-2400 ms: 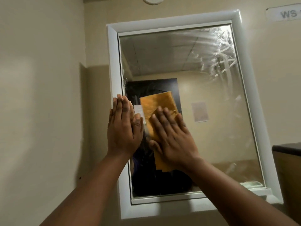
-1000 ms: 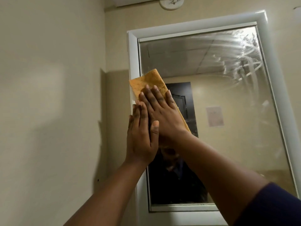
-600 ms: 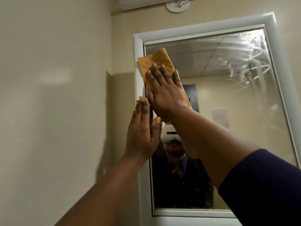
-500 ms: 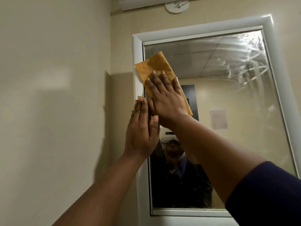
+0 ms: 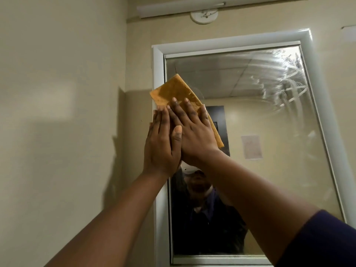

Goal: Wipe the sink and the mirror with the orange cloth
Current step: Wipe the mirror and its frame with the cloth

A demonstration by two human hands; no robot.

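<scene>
A folded orange cloth [image 5: 174, 91] lies flat against the mirror [image 5: 260, 122] near its upper left, its corner overlapping the white frame [image 5: 158, 70]. My right hand [image 5: 192, 132] presses the cloth to the glass with straight, spread fingers. My left hand [image 5: 160, 143] rests flat on the left side of the frame, fingers straight and together, its thumb lying over the edge of my right hand. Streaky wipe marks cover the mirror's upper right. The sink is out of view.
A beige wall [image 5: 63, 122] runs along the left, meeting the mirror wall in a corner. Above the mirror hang a round white fitting [image 5: 204, 15] and a white tube light [image 5: 181, 7]. My reflection fills the mirror's lower left.
My right hand and the cloth slid up the mirror's left side, then came down slightly. My left hand stays flat on the frame, now touching my right hand.
</scene>
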